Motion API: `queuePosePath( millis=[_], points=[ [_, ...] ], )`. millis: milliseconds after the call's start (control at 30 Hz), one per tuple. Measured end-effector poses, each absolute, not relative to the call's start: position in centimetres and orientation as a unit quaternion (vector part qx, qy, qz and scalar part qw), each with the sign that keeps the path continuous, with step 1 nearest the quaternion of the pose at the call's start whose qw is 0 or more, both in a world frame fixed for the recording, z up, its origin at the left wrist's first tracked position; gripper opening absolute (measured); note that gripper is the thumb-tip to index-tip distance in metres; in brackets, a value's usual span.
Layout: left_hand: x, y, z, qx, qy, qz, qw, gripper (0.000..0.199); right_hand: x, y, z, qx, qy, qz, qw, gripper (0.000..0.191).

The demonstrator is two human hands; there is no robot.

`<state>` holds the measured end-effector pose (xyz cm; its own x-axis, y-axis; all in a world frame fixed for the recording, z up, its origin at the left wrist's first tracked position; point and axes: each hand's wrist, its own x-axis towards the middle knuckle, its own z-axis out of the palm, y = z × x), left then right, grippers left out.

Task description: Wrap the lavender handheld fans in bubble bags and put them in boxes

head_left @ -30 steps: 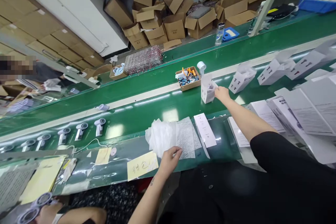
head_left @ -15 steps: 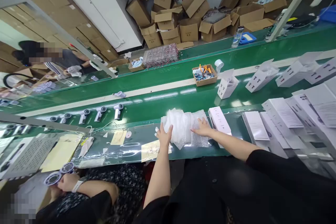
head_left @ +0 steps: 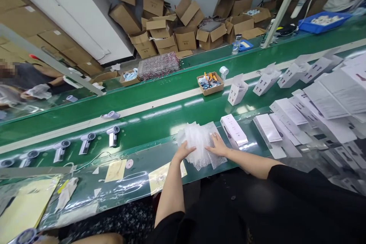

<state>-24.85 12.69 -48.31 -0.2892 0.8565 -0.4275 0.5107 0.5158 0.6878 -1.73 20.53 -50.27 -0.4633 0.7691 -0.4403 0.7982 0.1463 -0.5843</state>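
A fanned pile of clear bubble-wrap bags (head_left: 197, 143) lies on the near ledge of the green bench in front of me. My left hand (head_left: 183, 152) is at its left edge, touching the plastic with the thumb reaching over the bags and the fingers apart. On the right side of the pile rests my right hand (head_left: 217, 146), its fingers spread over the top bag. Some fingertips of my left hand are hard to make out. Just right of the pile lies a closed white printed box (head_left: 233, 129).
Several handheld devices (head_left: 113, 136) stand in a row on the left. Open white boxes (head_left: 238, 89) and a carton of tools (head_left: 210, 84) sit farther back. Stacked white boxes with leaflets (head_left: 270, 127) lie right. A co-worker's gloved hand (head_left: 38, 90) shows across the bench.
The bags have gone from a bunched heap to a flatter, fanned pile. My left hand has turned inward, its thumb now over the bags. The view has swung right.
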Motion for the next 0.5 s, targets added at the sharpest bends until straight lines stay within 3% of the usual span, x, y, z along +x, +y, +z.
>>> queuePosePath(
  millis=[67, 167, 300, 367, 433, 500],
  points=[
    [-25.2, 12.2, -47.4, 0.418, 0.816, 0.244, 0.315, 0.041, -1.8, 20.9, -50.3, 0.532, 0.747, -0.398, 0.020, 0.102],
    [-22.9, 11.3, -46.1, 0.458, 0.826, 0.311, 0.106, 0.030, -1.9, 21.9, -49.0, 0.514, 0.761, -0.395, 0.017, 0.092],
    [-15.8, 10.4, -44.7, 0.750, 0.603, 0.263, 0.058, 0.018, 0.2, 23.6, -45.8, 0.490, 0.817, -0.285, -0.099, 0.054],
    [-12.7, 10.4, -44.4, 0.826, 0.520, 0.211, 0.055, 0.015, 2.2, 24.7, -44.3, 0.551, 0.801, -0.204, -0.116, 0.062],
    [-10.9, 10.7, -44.3, 0.843, 0.503, 0.181, 0.050, 0.013, 4.2, 25.8, -43.6, 0.628, 0.752, -0.194, -0.043, 0.088],
    [-10.2, 11.2, -44.3, 0.839, 0.514, 0.170, 0.056, 0.013, 5.9, 26.6, -43.6, 0.664, 0.708, -0.238, 0.037, 0.101]
  ],
)
